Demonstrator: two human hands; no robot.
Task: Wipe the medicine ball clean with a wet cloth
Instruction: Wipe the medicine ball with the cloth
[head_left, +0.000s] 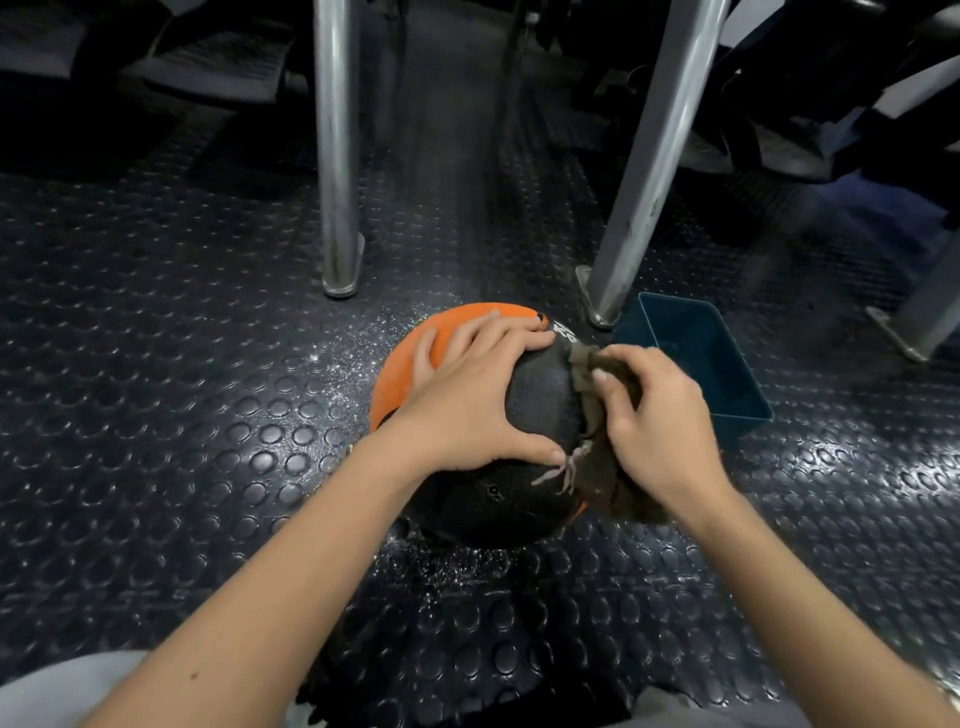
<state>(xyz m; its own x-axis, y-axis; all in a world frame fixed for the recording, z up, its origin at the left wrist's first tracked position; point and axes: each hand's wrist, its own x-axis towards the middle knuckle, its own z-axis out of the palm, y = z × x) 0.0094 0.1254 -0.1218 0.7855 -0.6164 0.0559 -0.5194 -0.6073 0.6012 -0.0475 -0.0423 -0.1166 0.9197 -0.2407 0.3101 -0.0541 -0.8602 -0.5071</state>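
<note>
The medicine ball (543, 400), black with an orange panel, sits on the studded rubber floor (156, 364) directly under both hands. The left hand (467, 395) lies flat on top of it. Its fingers are spread and reach over the orange part, the thumb is stretched along the near black side, and it grasps nothing. The right hand (660, 426) has its fingers curled around a bunched brown cloth (605, 486) and holds it against the ball's right flank. A frayed pale thread from the cloth trails onto the black surface near the left thumb. Wet speckles glisten on the floor around the ball. Just beyond the right hand stands a blue plastic tub (727, 379). Farther out past both hands rise two metal legs (337, 156), one upright and one slanted.
</note>
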